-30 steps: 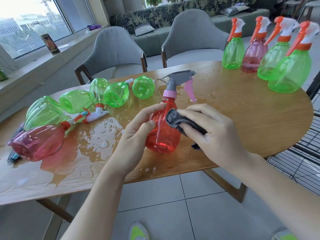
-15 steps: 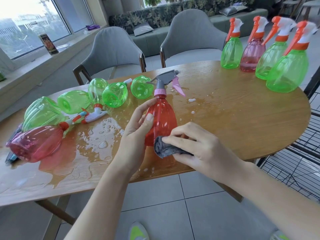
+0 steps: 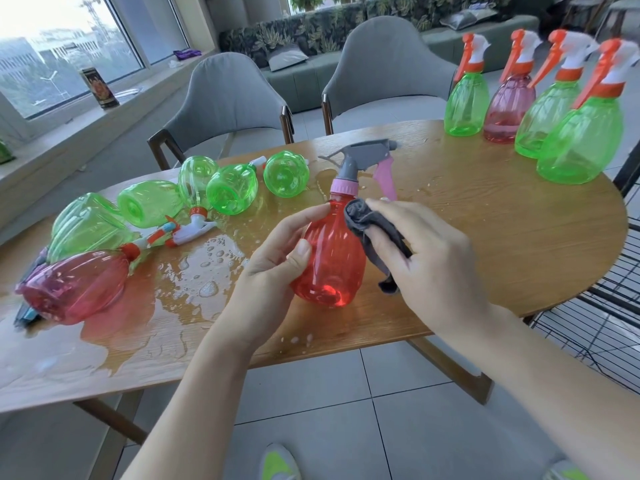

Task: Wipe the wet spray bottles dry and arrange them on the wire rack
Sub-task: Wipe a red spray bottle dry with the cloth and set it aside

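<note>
Head view: the left hand (image 3: 277,261) grips the red bottle (image 3: 329,258), which stands upright near the front edge of the bench (image 3: 502,244); the right hand (image 3: 426,258) pinches a grey cloth (image 3: 374,226) against the bottle's shoulder. Best, I judge, to turn the bottle under the cloth, then dry neck and trigger. Left of it lie wet bottles (image 3: 149,202) in puddles. The rack (image 3: 599,306), right of the bench, is cut off, and the bottle's far side is hidden.

Beyond the grip, two grey armchairs (image 3: 235,95) behind the wooden counter (image 3: 502,237), a leaf-patterned sofa (image 3: 311,32) farther back, bright windows (image 3: 62,53) far left, grey floor tiles (image 3: 346,410) below.
</note>
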Demonstrator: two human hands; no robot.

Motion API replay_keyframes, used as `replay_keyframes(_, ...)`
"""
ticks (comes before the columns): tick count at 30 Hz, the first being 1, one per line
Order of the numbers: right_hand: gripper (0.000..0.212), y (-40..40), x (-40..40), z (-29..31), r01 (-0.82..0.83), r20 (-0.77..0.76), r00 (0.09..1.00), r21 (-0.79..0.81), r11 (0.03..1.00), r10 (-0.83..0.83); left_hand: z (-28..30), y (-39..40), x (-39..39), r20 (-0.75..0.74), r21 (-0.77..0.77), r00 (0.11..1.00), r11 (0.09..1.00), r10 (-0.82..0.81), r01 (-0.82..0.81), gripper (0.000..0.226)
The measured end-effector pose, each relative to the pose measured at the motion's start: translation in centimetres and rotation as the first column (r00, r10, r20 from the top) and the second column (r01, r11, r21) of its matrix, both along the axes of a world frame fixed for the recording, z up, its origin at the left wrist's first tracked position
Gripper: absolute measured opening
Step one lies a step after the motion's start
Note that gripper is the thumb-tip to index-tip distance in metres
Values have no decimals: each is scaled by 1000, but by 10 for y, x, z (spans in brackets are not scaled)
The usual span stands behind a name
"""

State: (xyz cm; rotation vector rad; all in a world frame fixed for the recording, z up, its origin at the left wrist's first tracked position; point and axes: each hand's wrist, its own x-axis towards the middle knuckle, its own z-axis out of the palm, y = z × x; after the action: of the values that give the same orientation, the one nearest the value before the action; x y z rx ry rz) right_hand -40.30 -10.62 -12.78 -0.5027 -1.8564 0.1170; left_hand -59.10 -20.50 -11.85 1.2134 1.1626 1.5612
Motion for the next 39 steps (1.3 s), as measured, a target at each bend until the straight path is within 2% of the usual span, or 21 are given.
replay_keyframes(3,26,-8,-1,-8,-123,47,991,-6,992,123,0,2,4,54,2,996,998,64,-64,40)
replay_keyframes(6,25,-14,-3,-13,-203,102,974,5,979,201,1,3,6,25,-18,992,992,121,-121,50)
replay_keyframes(13,27,-9,0,-5,-156,-2,988,-56,986,156,2,2,6,66,-46,998,999,10,-7,45)
replay_keyframes(19,25,-16,6,-19,-341,206,921,19,940,330,1,7,6,106,-69,990,994,89,-82,49)
replay_keyframes(22,25,-17,9,-23,-373,290,893,49,927,344,-1,9,6,108,-77,988,992,112,-103,50)
replay_keyframes(25,25,-16,9,-20,-328,270,917,89,941,294,0,8,8,113,-68,990,994,90,-83,50)
replay_keyframes(31,28,-5,5,-7,-120,98,989,123,985,108,2,3,6,47,-67,999,998,2,1,45)
replay_keyframes(35,29,2,4,-4,19,47,999,115,993,-24,2,2,2,-17,-79,999,996,-33,32,45)
replay_keyframes(39,28,2,3,-8,68,29,997,67,995,-70,0,3,3,-48,-77,999,997,-21,17,48)
